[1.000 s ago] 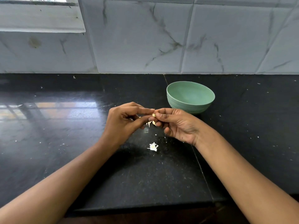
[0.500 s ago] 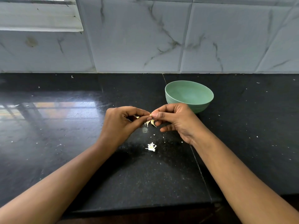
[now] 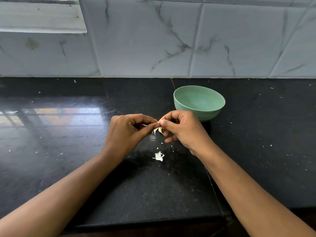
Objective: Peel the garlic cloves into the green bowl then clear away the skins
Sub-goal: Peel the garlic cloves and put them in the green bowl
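Pinching garlic clove (image 3: pixel 160 129) between both hands' fingers (image 3: pixel 150 119), skin hanging

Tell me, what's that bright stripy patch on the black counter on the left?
In the head view it's glare: the glossy counter mirrors daylight from the window above it; the wall tiles lean because the lens is wide-angle; the garlic clove looks sharp.
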### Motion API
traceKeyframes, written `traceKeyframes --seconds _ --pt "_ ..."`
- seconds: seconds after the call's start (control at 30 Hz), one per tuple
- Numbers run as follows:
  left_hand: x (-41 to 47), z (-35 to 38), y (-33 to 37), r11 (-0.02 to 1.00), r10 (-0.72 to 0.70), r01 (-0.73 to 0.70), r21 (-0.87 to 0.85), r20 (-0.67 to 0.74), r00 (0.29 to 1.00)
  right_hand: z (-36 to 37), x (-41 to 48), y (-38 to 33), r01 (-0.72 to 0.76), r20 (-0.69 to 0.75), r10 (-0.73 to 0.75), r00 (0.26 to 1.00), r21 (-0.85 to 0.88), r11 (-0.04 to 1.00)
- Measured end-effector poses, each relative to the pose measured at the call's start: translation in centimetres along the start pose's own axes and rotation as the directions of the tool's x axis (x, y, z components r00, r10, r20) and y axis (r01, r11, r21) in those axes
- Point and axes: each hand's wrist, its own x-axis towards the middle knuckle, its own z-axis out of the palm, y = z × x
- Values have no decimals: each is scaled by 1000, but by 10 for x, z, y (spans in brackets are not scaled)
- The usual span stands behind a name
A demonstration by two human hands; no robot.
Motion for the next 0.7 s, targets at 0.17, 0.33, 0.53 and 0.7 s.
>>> traceKeyframes --seconds 0.17,0.33,0.53,0.7 --pt "0 0 2 1000 -9 9 -29 -10 1000 7 -1 2 -5 -22 4 1000 -62 998" --pt "0 1 5 997 -20 19 -69 -9 1000 8 -2 2 4 -26 -5 1000 -28 1000" --pt "-1 0 8 979 -79 83 -188 28 996 9 -4 -2 -47 47 40 998 142 989" --pt "2 2 12 909 -191 209 -360 86 978 7 -4 -3 -57 58 49 997 160 985"
